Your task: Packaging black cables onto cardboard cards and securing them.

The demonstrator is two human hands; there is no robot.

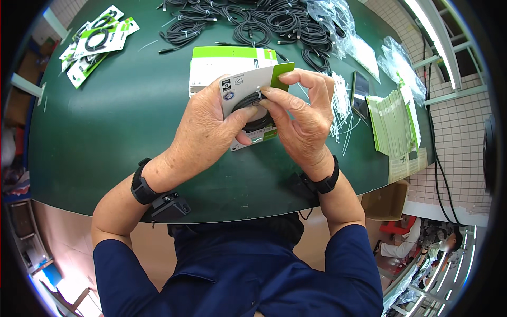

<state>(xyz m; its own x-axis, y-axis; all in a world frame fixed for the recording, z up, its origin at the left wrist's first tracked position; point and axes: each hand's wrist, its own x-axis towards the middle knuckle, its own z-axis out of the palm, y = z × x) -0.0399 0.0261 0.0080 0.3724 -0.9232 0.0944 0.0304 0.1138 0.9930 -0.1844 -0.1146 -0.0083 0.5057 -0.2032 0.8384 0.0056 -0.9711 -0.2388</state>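
My left hand (199, 124) grips a white-and-green packaging card (265, 77) by its left side, the thumb pressing on a coiled black cable (257, 125) that lies against the card's face. A small white cable tie (259, 94) shows at the top of the coil. There my right hand (305, 117) is closed, thumb and index fingertip pinched at the tie, while another finger touches the card's green upper corner. The fingers partly hide the tie and the coil. Just behind the held card lies a stack of similar cards (208, 67).
Many coiled black cables (248, 26) cover the table's far side beside clear plastic bags (332, 24). To the right are loose white cable ties (342, 100), a dark phone-like slab (360, 94) and a row of green-edged cards (393, 124). Carded cables (100, 39) lie far left.
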